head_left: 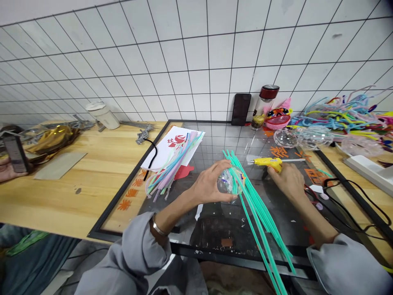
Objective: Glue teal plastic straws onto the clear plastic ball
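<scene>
My left hand is wrapped round a clear round plastic ball, with thumb and fingers on opposite sides. Some small coloured bits show at the ball, too blurred to name. Long green pipe cleaners lie beside and partly across the ball, reaching over the table's front edge. My right hand grips a yellow glue gun, whose nozzle points left toward the green bundle. Left of my left hand, a bundle of pastel pipe cleaners rests on a white sheet with a red print.
At the back stand a phone and a bottle with a red lid. Clear plastic balls and a heap of coloured pipe cleaners lie at the right. Black cables loop there. Far left, another person's hand holds a phone.
</scene>
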`<state>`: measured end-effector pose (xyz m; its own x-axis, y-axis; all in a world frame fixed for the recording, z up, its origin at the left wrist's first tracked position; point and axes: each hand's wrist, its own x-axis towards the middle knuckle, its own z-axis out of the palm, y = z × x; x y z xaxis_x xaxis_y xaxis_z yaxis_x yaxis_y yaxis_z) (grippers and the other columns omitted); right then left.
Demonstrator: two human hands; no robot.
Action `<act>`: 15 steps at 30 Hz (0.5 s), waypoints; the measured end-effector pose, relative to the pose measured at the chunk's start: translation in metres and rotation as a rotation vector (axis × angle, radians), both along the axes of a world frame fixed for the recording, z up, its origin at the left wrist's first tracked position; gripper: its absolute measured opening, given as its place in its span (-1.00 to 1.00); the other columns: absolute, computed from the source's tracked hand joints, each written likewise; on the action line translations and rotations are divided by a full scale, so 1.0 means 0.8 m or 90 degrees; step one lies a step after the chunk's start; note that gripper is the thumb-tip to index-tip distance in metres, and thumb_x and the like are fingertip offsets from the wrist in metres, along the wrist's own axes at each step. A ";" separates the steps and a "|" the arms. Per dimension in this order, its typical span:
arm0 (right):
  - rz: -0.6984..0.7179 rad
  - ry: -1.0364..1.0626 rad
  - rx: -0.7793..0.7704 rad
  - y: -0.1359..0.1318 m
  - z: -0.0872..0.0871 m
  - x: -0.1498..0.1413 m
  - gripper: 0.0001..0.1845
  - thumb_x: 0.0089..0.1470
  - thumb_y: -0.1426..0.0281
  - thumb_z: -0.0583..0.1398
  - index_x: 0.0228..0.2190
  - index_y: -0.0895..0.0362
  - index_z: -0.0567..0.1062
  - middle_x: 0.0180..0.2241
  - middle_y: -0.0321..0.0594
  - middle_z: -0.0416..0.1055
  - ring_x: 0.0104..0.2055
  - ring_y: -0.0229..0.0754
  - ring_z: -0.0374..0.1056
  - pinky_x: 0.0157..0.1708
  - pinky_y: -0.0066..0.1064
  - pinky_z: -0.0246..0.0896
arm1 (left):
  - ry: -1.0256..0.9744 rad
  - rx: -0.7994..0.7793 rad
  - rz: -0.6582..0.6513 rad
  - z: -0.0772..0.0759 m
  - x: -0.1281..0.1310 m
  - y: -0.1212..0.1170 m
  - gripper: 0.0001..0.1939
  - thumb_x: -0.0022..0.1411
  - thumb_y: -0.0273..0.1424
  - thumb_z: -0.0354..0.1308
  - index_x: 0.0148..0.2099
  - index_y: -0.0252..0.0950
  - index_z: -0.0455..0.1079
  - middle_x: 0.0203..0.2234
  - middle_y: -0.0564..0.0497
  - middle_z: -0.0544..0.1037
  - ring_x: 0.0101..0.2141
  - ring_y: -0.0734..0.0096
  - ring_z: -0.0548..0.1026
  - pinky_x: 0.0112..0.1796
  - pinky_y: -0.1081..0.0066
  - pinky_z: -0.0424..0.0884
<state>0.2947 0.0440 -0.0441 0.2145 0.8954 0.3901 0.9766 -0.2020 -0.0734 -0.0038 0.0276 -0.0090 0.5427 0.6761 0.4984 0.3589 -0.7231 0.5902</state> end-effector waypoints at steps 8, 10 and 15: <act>0.018 -0.061 0.114 0.009 -0.003 0.004 -0.54 0.14 0.10 0.09 -0.39 0.29 0.47 -0.45 0.10 0.39 -0.44 0.02 0.30 -0.47 -0.27 0.05 | -0.005 0.005 0.003 -0.003 -0.001 0.001 -0.19 -0.10 -0.16 0.42 0.17 -0.21 0.19 0.15 -0.24 0.38 0.17 0.01 0.38 0.17 -0.05 0.34; 0.058 -0.073 0.147 0.003 0.010 -0.005 -0.54 0.13 0.12 0.12 -0.30 0.33 0.48 -0.36 0.16 0.41 -0.34 0.09 0.34 -0.42 -0.23 0.09 | -0.007 0.004 0.003 -0.003 0.000 0.001 -0.18 -0.10 -0.16 0.42 0.17 -0.20 0.19 0.14 -0.23 0.38 0.16 0.00 0.39 0.16 -0.05 0.35; 0.409 -0.005 0.356 -0.038 0.060 -0.050 -0.70 0.12 0.38 0.16 -0.09 0.14 0.43 -0.22 -0.04 0.45 -0.17 -0.02 0.37 -0.20 -0.20 0.20 | -0.013 0.010 0.000 -0.001 0.000 0.001 -0.18 -0.11 -0.15 0.43 0.16 -0.20 0.19 0.13 -0.24 0.39 0.16 0.00 0.40 0.16 -0.03 0.36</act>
<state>0.2549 0.0135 0.0039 -0.2746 0.5175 0.8104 0.8898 0.4562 0.0102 -0.0036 0.0287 -0.0101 0.5324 0.6686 0.5191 0.3474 -0.7318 0.5863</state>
